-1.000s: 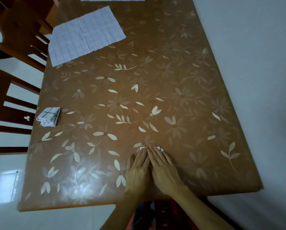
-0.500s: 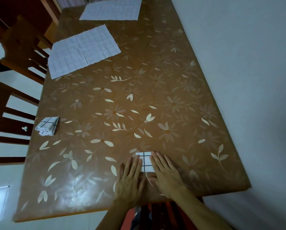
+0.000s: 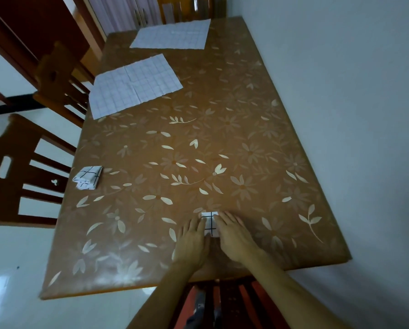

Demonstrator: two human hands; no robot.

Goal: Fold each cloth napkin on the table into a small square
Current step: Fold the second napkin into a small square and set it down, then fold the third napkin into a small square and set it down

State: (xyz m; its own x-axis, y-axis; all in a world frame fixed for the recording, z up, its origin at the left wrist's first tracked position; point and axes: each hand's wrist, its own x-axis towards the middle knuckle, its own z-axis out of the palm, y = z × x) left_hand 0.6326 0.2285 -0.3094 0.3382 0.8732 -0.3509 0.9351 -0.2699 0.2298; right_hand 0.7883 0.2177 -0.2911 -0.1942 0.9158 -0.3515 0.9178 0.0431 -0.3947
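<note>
1. Pressing flat with fingers held together, the left hand (image 3: 192, 243) and right hand (image 3: 234, 236) flank a small folded napkin (image 3: 210, 223) near the table's (image 3: 222, 138) front edge, each touching one of its sides.
2. White with black grid lines, it shows as a narrow strip between the hands.
3. A second folded napkin (image 3: 88, 177), loosely bundled, lies at the left edge.
4. Two unfolded napkins, one nearer (image 3: 134, 85) and one farther (image 3: 172, 35), lie flat at the far end.
5. No containers appear.

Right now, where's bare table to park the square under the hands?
Free: the middle, between the unfolded napkin and the hands; also right of the right hand. Crowded: far end with both flat napkins, and left edge by the folded napkin.
</note>
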